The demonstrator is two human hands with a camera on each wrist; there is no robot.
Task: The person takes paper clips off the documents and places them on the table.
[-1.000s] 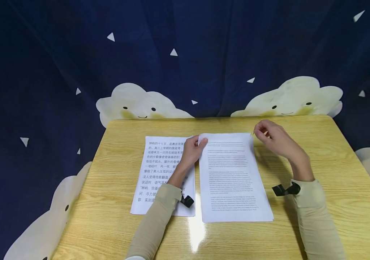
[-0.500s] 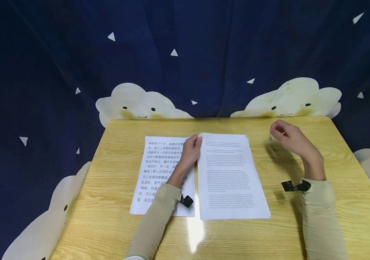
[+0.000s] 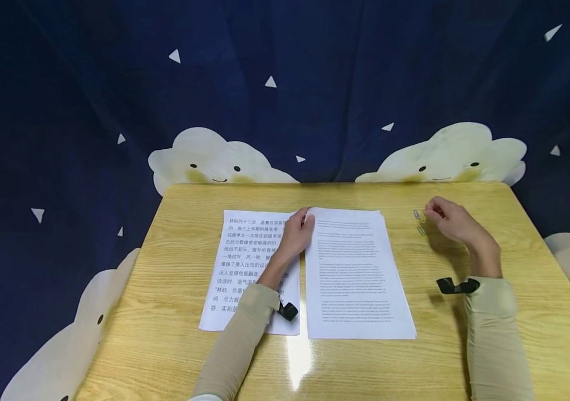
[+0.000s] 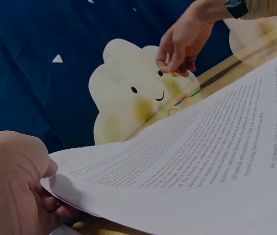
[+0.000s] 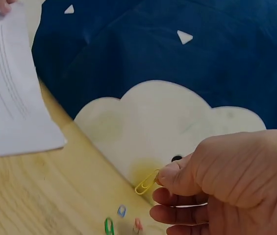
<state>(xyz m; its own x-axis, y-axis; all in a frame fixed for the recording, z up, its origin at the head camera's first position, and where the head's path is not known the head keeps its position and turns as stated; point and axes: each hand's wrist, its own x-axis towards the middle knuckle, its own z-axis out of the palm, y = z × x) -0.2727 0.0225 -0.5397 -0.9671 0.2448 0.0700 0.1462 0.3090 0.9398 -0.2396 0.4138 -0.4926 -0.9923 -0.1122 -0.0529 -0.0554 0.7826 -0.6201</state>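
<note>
My left hand (image 3: pixel 295 234) pinches the top left corner of the right-hand stack of printed sheets (image 3: pixel 355 273). In the left wrist view that corner is raised off the table, with the thumb on top. Over the table to the right of this stack, my right hand (image 3: pixel 449 221) pinches a yellow paper clip (image 5: pixel 143 187) between thumb and finger. Below it lie a blue paper clip (image 5: pixel 121 211), a green paper clip (image 5: pixel 109 226) and a red paper clip (image 5: pixel 138 225). They are tiny in the head view, left of the hand.
A second stack of sheets (image 3: pixel 245 267) with larger print lies to the left, partly under my left forearm. The wooden table (image 3: pixel 165 356) ends at the back against a dark blue curtain (image 3: pixel 315 83) with cloud shapes.
My right hand has moved right, from the stack's top right corner to above the loose paper clips, then slightly lower. The stack has shifted slightly left. My left hand stays at its corner.
</note>
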